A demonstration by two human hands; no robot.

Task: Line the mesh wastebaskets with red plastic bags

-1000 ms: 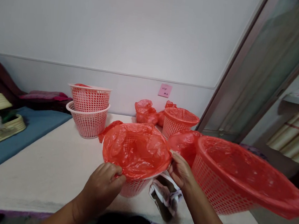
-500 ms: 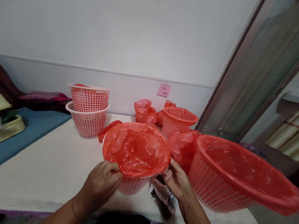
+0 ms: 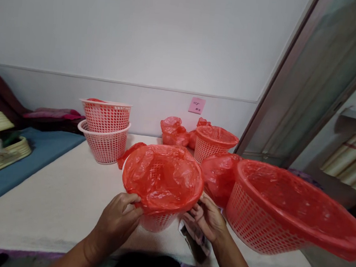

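A pink perforated plastic basket [image 3: 156,223] stands upright in front of me, its mouth lined with a thin red plastic bag [image 3: 164,174]. The bag folds over most of the rim, and a pale bit of bare rim shows at the left. My left hand [image 3: 119,218] pinches the bag's folded edge at the near left of the rim. At the right side of the rim, my right hand [image 3: 209,220] has its fingers curled at the bag's edge, with the fingertips partly hidden. Beneath that hand lies a dark and white crumpled item [image 3: 197,242] that I cannot make out.
Two stacked pink baskets [image 3: 103,143] stand at the back left. A large red-lined basket [image 3: 264,221] is at the right, and a smaller lined basket [image 3: 214,145] sits behind. Bunched red bags [image 3: 174,133] lie by the wall, below a pink note [image 3: 196,105].
My right hand has slid slightly down along the right rim, and the bag edge there now lies smoother against the basket. My left hand stays at nearly the same place.
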